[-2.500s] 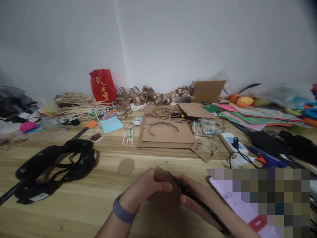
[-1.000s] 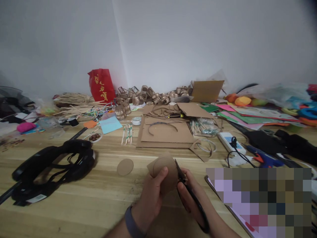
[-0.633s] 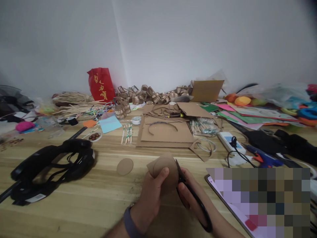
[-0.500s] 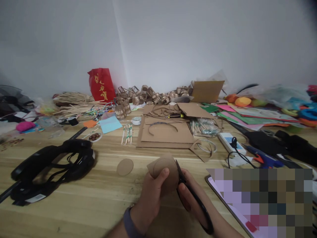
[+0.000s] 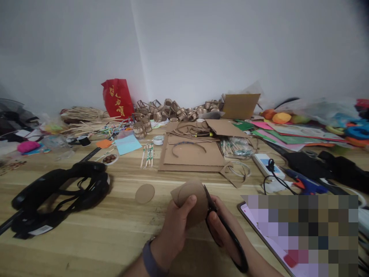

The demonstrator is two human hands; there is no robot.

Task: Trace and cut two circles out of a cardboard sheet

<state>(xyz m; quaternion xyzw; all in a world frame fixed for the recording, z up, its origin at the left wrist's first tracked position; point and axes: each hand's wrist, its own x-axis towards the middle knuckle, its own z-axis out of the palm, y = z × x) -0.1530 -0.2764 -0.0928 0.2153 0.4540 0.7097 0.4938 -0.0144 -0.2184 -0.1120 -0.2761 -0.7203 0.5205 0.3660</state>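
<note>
My left hand pinches a piece of brown cardboard, thumb on top. A curved line is drawn on the cardboard, and its right edge is rounded. My right hand has its fingers through the handles of black scissors. The blades point up and away along the cardboard's right edge; whether they touch it I cannot tell. On the table to the left of my hands lies a loose cardboard disc.
Flat cardboard sheets lie beyond my hands. A black strap-like device sits on the left. At right are a large phone, a blue glue gun and a power strip. Small woven baskets are piled along the wall.
The view has shifted very slightly. Both hands, the cardboard and the scissors keep nearly the same position.
</note>
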